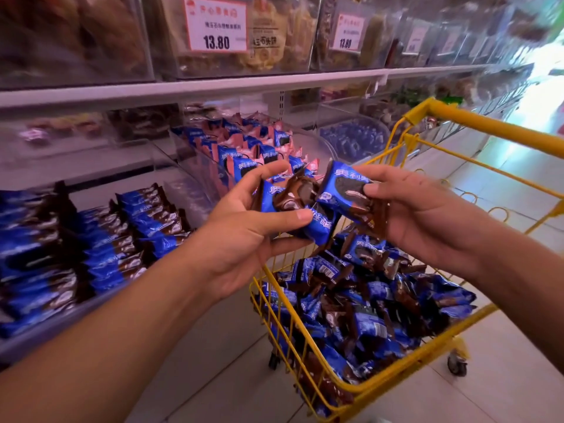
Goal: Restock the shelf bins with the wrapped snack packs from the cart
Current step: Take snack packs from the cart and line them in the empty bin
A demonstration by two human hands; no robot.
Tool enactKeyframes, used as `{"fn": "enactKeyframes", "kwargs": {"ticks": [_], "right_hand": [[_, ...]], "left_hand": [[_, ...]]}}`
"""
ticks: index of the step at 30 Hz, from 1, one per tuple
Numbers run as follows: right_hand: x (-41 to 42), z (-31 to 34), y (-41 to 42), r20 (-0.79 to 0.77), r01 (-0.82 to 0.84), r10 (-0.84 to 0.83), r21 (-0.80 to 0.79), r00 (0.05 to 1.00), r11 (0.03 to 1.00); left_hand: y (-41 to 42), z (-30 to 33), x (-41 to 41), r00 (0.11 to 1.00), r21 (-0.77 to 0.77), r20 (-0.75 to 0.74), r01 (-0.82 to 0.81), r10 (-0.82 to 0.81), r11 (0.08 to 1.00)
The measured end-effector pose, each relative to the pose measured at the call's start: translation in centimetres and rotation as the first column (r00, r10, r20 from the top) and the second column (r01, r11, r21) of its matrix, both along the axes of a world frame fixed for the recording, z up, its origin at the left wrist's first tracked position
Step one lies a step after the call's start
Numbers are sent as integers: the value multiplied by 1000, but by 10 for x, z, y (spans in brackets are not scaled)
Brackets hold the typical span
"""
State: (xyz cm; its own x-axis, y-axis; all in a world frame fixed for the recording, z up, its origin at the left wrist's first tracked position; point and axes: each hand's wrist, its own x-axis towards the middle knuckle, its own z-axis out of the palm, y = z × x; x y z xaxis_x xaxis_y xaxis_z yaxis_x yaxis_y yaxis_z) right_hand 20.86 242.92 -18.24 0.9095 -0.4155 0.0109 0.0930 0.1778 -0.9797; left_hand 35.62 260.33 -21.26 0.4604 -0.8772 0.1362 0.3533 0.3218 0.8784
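Above the cart, left hand grips several packs; right hand pinches one pack. Align wrappers, then lower into the bin.

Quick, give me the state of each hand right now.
Left hand: grips a bunch of blue-and-brown snack packs above the cart.
Right hand: pinches one blue snack pack between thumb and fingers.
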Motion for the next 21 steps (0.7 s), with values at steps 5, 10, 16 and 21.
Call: {"fn": "enactKeyframes", "kwargs": {"ticks": [5,10,16,21], "right_hand": [[-2,-3,6,-15,-141,142,13,990,990],[-6,0,9,-40,-200,197,-138,980,970],[-5,-2,10,-109,-199,183,-159,977,967],[-3,-5,6,-72,-138,135,-39,988,990]], "left_hand": [[-1,0,-3,996,72,84,-50,44,996],[-4,-1,-7,969,141,222,-139,106,980],[-5,0,-14,969,130,220,-140,109,982],[1,-1,-14,982,87,191,-21,4,996]]}}
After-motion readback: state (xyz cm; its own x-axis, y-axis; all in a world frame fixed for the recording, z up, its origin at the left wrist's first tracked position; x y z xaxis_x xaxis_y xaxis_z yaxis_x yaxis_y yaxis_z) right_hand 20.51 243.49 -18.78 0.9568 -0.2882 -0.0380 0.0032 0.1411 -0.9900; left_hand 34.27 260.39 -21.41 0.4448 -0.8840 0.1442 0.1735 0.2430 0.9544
